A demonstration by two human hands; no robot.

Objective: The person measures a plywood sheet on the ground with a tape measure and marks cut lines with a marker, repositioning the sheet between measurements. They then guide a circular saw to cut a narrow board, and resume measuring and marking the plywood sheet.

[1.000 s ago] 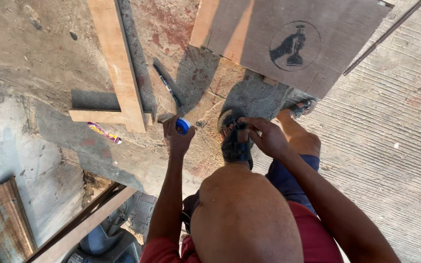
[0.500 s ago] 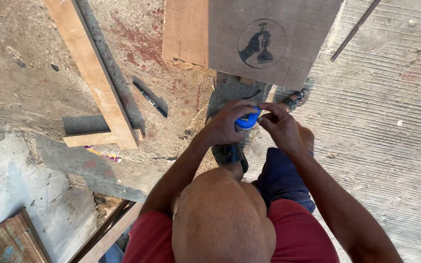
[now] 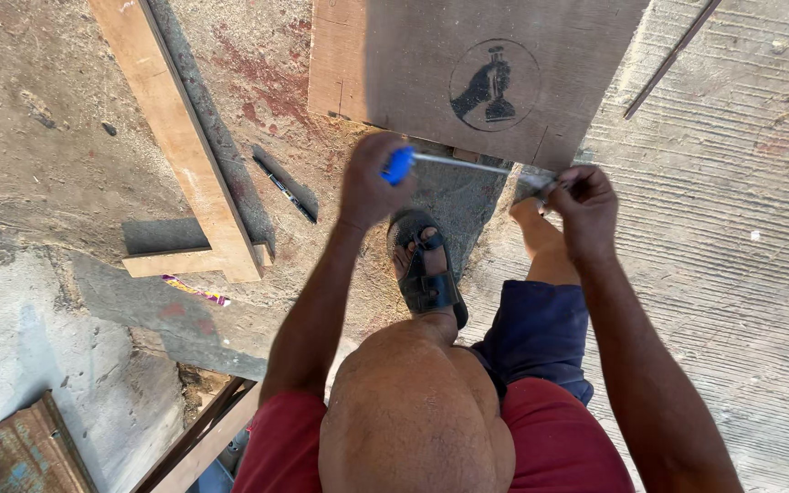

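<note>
Left hand (image 3: 372, 187) is closing around the blue case of a tape measure (image 3: 398, 165), with only a small blue corner of the case showing past the fingers; the rest is hidden in the fist. From that case a thin silvery blade (image 3: 463, 162) is running across to the right hand (image 3: 582, 203), which is pinching the far end between fingertips. Whether the end hook is catching on anything cannot be told, as the fingers are covering it. The blade is stretching just below the lower edge of a plywood board (image 3: 468, 68) lying on the concrete floor (image 3: 732, 274); the board's top and right corner are being cut off by the picture's edge, and a dark round stamp is showing on its face.

Below the tape, one foot in a dark sandal (image 3: 424, 269) is standing on the floor, while the other foot is mostly hidden behind the right hand. The person's head and red shirt are filling the bottom and blocking the ground beneath. To the left, a long wooden batten (image 3: 175, 128) is lying aslant, and a dark pencil-like stick (image 3: 285, 190) is lying near it, too small to identify. A rusty object at the bottom left corner is only partly in view.
</note>
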